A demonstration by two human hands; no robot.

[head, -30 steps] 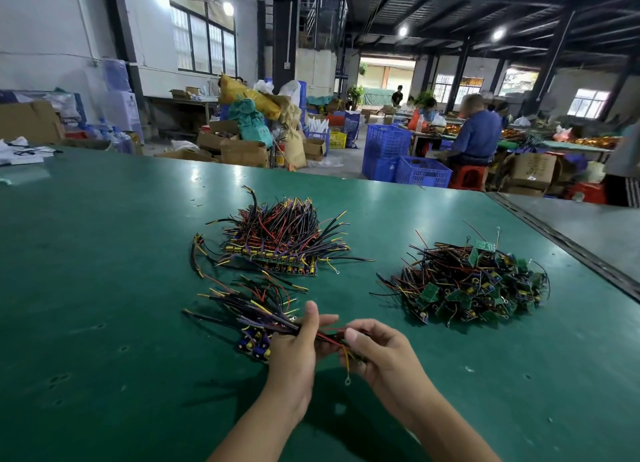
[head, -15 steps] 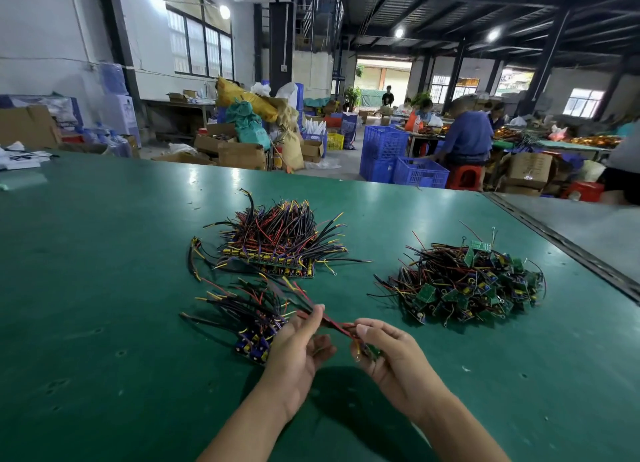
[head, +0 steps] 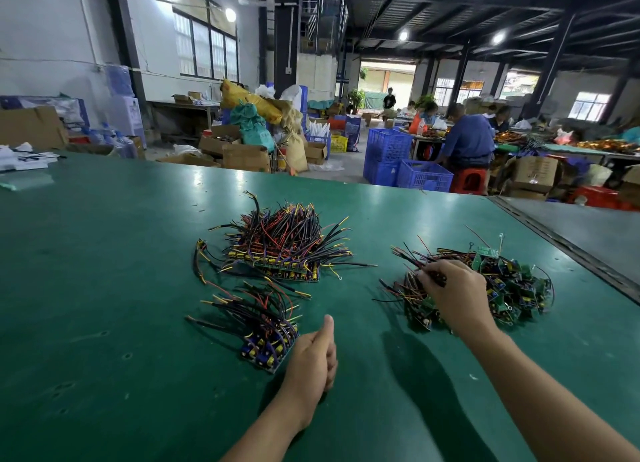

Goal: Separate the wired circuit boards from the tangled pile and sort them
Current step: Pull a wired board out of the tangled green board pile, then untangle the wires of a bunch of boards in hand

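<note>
A tangled pile of green wired circuit boards [head: 512,288] lies at the right of the green table [head: 104,288]. My right hand [head: 453,295] rests on the pile's left side, its fingers curled round dark wires there. Two sorted groups lie at the left: a large neat stack of boards [head: 280,250] with wires fanning up, and a smaller stack [head: 266,337] nearer to me. My left hand [head: 313,361] rests on the table just right of the smaller stack, fingers loosely curled, thumb up, holding nothing.
A metal seam [head: 568,247] runs diagonally along the table's right side, with a grey surface beyond it. Papers [head: 24,160] lie at the far left corner. Past the table are blue crates [head: 408,171], cardboard boxes and seated people at other benches.
Both hands held one wired board by the smaller stack before. That board has gone from my hands, and my right hand has moved right onto the tangled pile and gripped wires. My left hand stays empty.
</note>
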